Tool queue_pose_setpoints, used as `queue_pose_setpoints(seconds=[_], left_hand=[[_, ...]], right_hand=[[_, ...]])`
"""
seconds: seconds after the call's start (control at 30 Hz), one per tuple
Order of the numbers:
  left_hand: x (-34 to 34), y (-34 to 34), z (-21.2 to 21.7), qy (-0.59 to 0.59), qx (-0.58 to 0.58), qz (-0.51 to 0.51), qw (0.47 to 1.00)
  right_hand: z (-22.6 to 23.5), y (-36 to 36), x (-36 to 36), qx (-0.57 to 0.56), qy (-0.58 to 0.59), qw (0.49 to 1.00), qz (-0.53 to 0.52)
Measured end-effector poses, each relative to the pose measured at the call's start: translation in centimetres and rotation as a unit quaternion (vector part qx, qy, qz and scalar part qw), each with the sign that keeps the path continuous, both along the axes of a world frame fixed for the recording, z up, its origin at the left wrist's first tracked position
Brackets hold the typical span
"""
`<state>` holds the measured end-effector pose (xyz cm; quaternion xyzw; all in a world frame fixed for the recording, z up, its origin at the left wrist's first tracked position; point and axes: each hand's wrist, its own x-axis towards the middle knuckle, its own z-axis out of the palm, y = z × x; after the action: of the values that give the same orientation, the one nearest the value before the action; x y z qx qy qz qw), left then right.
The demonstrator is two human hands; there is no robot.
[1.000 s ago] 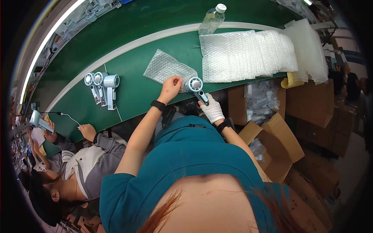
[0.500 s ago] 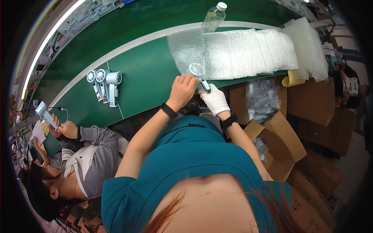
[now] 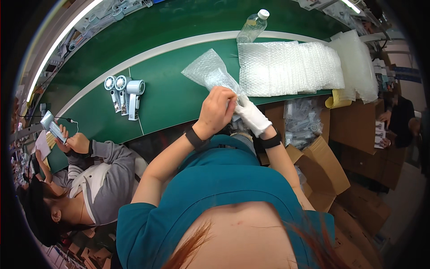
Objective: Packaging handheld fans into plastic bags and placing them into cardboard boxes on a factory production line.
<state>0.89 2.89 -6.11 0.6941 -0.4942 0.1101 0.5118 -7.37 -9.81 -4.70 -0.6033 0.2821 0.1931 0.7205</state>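
Just above the table's near edge, a clear bubble-wrap bag [image 3: 205, 66] slants up and left from my hands. A pale blue handheld fan shows dimly through its lower part. My bare left hand [image 3: 217, 111] pinches the bag's near end, its fingers drawn together. My right hand [image 3: 253, 118], in a white glove, closes round the same end from the right. The fan's handle is hidden by my hands and the plastic. Three light blue handheld fans [image 3: 134, 99] lie side by side on the green table [image 3: 172, 96] to the left.
A row of overlapping bubble-wrap bags [image 3: 291, 67] covers the table to the right. Behind it stands a clear bottle [image 3: 252, 29] with a white cap. Open cardboard boxes [image 3: 329, 163] sit at lower right. At left a co-worker in grey sleeves [image 3: 112, 157] holds a fan.
The fan has gone down into the bubble-wrap bag, which now lies tilted left over it. My left hand has moved from the fan's head to the bag's near end, beside my right hand.
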Motion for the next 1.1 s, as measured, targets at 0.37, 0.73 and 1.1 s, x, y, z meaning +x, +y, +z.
queue_pose_setpoints(seconds=[0.37,0.73,1.1], left_hand=[[3.4,1.6,1.4,0.362,0.022,0.033,0.931],[13.3,22.0,-12.8,-0.077,0.538,0.479,0.689],[5.2,6.1,-6.1,0.519,0.126,0.161,0.830]], right_hand=[[3.9,-0.9,-6.7,-0.558,-0.216,0.798,-0.070],[-6.2,-1.7,-30.4,-0.156,0.054,0.604,-0.780],[-15.9,-3.2,-46.6,0.058,0.059,0.321,-0.944]])
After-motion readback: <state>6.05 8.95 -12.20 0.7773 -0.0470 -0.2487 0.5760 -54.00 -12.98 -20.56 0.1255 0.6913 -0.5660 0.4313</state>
